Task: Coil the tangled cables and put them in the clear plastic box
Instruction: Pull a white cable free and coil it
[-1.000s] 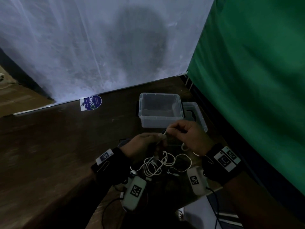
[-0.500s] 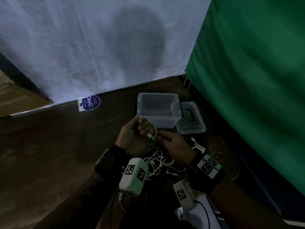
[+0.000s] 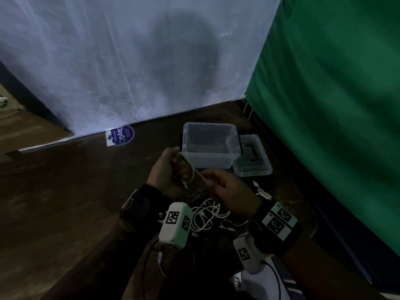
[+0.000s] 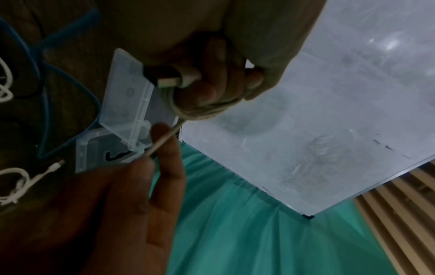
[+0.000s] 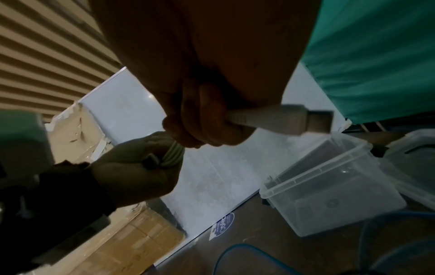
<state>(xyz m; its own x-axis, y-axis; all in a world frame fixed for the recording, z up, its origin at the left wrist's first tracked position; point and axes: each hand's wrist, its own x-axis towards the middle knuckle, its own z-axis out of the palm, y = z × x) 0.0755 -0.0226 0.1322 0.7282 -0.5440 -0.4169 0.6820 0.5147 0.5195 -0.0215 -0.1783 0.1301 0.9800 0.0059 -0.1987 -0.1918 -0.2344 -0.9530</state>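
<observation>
My left hand holds a white cable wound in loops round its fingers, with one USB plug sticking out. My right hand pinches the cable's free end near its other plug, just right of the left hand. Both hands hover in front of the clear plastic box, which stands open on the dark wooden table. More tangled white cables lie on the table below the hands.
The box's clear lid with a black handle lies right of the box. A small white cable lies near it, and a blue cable curves across the table. A white sheet hangs behind, a green cloth at right.
Both hands rose from the cable pile toward the box. The cable now lies in loops round my left fingers, and my right hand holds its end out to the right.
</observation>
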